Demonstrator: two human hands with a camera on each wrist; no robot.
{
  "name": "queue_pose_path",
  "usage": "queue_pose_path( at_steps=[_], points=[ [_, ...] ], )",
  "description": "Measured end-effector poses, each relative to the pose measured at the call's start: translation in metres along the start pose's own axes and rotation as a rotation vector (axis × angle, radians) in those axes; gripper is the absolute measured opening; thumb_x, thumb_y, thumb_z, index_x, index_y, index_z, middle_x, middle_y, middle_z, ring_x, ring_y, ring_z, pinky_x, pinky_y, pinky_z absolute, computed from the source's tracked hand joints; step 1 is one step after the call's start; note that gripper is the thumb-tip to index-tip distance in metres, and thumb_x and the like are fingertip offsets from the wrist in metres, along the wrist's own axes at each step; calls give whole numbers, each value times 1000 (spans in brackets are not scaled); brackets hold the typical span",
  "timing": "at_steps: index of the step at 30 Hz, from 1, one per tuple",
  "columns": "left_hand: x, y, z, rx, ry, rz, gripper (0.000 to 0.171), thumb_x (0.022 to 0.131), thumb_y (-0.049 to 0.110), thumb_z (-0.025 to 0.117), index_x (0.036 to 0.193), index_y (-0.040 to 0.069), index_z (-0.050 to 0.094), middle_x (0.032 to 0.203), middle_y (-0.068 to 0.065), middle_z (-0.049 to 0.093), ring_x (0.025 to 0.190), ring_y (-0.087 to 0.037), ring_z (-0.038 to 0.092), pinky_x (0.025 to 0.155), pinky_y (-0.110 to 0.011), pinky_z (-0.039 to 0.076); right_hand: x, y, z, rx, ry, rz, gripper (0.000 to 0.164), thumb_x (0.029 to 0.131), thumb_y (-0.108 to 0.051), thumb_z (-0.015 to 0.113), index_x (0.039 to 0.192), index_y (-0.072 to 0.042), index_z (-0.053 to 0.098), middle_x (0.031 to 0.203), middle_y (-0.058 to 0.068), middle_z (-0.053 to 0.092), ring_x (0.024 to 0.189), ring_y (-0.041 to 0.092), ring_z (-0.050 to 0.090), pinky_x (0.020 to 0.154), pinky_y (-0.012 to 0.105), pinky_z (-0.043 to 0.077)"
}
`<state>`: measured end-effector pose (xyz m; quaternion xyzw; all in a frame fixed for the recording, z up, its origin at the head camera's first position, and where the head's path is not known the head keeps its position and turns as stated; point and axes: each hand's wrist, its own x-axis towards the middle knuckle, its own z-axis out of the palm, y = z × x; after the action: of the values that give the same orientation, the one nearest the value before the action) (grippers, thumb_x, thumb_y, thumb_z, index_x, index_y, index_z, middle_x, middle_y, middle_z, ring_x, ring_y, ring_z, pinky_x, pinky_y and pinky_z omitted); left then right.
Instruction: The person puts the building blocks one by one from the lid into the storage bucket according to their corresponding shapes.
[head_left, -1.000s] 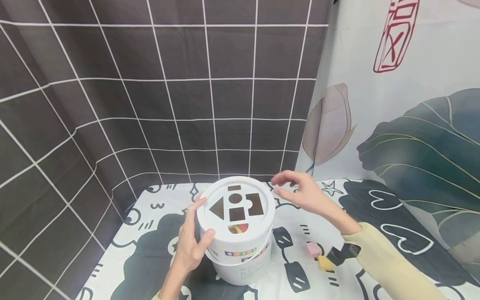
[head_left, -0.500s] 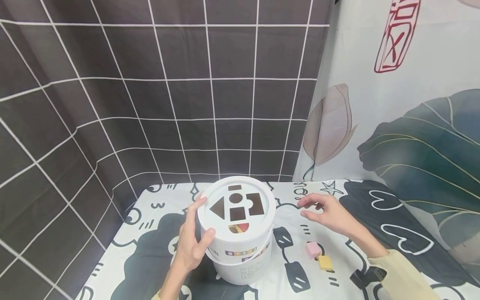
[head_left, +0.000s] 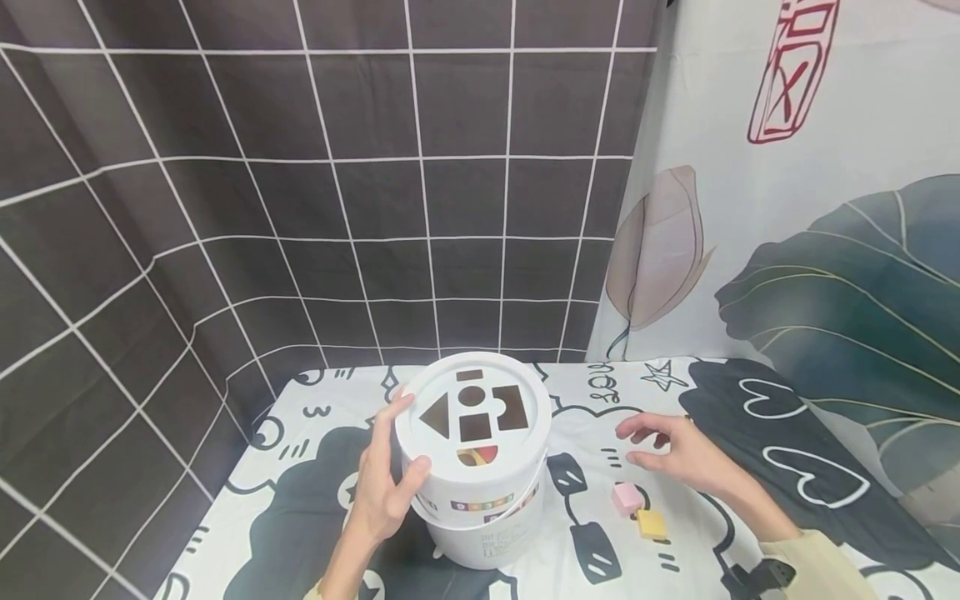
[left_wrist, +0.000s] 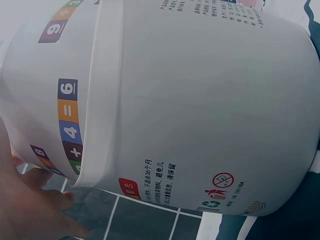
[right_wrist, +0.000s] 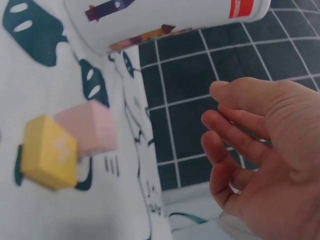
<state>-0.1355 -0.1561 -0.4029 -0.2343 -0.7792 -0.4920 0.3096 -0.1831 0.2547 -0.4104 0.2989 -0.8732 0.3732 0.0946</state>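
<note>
A white shape-sorter bucket stands upright on the cloth, its lid cut with several shaped holes. Red and yellow pieces show through the half-round hole. My left hand holds the bucket's left side, with the thumb and a finger over the lid's edge; in the left wrist view its fingers are partly cut off. My right hand hovers right of the bucket, fingers loosely bent, holding nothing. Just left of and below that hand lie a pink block and a yellow block with a pale plus mark, touching or nearly so.
A white cloth with black cartoon drawings covers the surface. Behind it hangs a dark curtain with a white grid; a pale leaf-printed curtain hangs at the right. The bucket's handle hangs down across its front.
My right hand has moved away from the lid, to the right and downward, nearer the two blocks. My left hand and the bucket have stayed in place.
</note>
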Motion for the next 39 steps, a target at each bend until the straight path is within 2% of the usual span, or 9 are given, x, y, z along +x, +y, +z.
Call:
queue_pose_path(
  at_steps=[4,8,12,17,22,28,32,39],
  points=[
    [0,0,0,4,2,-3,70,78,22,58,147,12,44,156,-13,39,139,-37,41,111,-31,25,-8,6,1,25,-13,-7,29,78,-3,80,106,-5,71,98,-12,69,86,5,63,67,29,48],
    [0,0,-1,7,0,-8,70,79,22,58,147,12,44,156,-13,39,139,-38,40,111,-35,26,-14,10,3,43,-15,-3,29,78,-3,81,106,-4,70,98,-12,69,86,8,64,66,30,47],
    [-1,0,-1,1,-3,-9,70,79,22,58,147,12,44,156,-13,39,139,-38,40,111,-30,25,-21,17,6,70,-23,8,29,79,-3,80,106,-5,70,98,-13,69,86,11,64,66,29,47],
    [-1,0,0,0,-7,-16,70,79,23,58,147,12,44,156,-13,39,139,-37,41,111,-25,25,-29,26,12,113,-46,29,29,79,-2,79,106,-1,69,98,-5,70,85,16,64,65,29,47],
    [-1,0,0,-3,-7,-15,70,79,23,58,147,12,44,156,-13,39,139,-36,41,111,-24,25,-33,31,17,120,-82,96,31,79,-5,80,107,-2,69,100,5,69,86,17,63,67,29,47],
    [-1,0,0,0,-4,-7,70,79,23,58,147,12,44,156,-13,40,138,-37,42,111,-24,25,-35,35,21,141,-134,167,36,77,-8,82,110,-2,69,103,9,69,87,16,61,69,29,47],
    [0,1,0,11,-1,-4,71,79,23,59,147,12,44,155,-13,40,138,-38,42,111,-27,26,-36,38,21,145,-142,161,37,77,-7,81,111,-1,69,103,10,69,87,18,61,68,29,48],
    [0,0,0,20,-3,-14,71,79,24,58,147,13,44,155,-12,40,139,-35,41,112,-32,26,-38,40,22,158,-179,173,39,78,-14,82,112,-4,69,103,4,69,87,16,60,68,29,47]
  ],
)
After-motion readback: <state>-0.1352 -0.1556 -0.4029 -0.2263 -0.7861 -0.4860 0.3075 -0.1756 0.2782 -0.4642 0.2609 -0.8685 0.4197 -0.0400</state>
